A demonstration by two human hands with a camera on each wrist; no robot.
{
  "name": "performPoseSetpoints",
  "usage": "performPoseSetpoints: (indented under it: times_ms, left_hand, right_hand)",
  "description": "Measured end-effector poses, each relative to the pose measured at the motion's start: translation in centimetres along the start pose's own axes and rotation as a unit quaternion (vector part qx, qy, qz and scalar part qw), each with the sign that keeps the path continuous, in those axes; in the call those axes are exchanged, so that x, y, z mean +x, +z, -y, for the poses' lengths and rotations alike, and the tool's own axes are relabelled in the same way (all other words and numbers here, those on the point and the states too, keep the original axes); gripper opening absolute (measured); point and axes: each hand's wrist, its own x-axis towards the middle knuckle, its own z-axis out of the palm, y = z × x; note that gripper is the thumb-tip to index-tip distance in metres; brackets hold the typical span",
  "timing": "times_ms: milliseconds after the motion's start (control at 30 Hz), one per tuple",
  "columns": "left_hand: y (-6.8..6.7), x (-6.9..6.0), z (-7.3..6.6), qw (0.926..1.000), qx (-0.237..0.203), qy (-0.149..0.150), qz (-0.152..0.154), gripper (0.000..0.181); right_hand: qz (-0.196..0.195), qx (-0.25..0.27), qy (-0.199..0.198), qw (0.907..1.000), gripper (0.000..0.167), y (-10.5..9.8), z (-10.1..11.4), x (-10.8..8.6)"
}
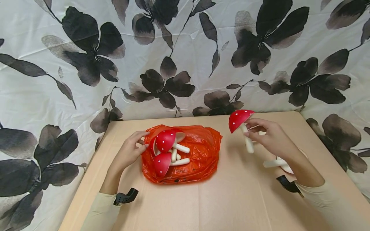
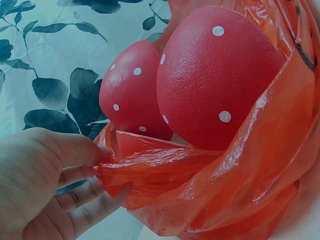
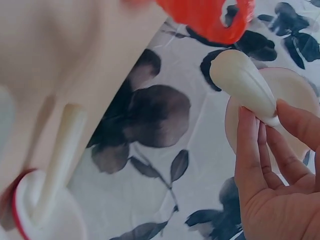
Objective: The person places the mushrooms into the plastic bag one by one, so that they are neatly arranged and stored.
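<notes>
A red-orange plastic bag (image 1: 205, 154) lies on the table with several toy mushrooms in its opening, their red caps (image 1: 165, 141) dotted white and their stems pale. At the bag's left rim my left hand (image 1: 130, 150) pinches the thin plastic between thumb and fingers, seen closely in the left wrist view beside two red caps (image 2: 215, 80). To the right of the bag, above the table, my right hand (image 1: 270, 134) holds one mushroom (image 1: 239, 120) by its stem (image 3: 242, 80), cap up and tilted. Below that forearm lies another mushroom (image 1: 271, 163), partly hidden by the wrist.
The light wooden table (image 1: 199, 205) ends at a back edge against a white cloth (image 1: 202, 61) with dark flowers. A pale blurred shape (image 3: 4, 120) shows at the left edge of the right wrist view. Dark bands (image 1: 126, 196) sit on both wrists.
</notes>
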Motion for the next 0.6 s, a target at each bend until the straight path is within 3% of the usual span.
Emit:
performPoseSetpoints:
  times_ms: [400,600]
  left_hand:
    - [0.0,-0.1,0.0,1.0,0.002,-0.004,0.0,0.049]
    - [0.0,0.0,-0.1,0.9999,0.001,0.015,-0.006,0.047]
  right_hand:
    - [0.041,0.085,0.005,0.9956,0.04,1.7,3.3,1.3]
    - [0.041,0.132,-0.029,0.9899,0.039,2.6,4.7,1.9]
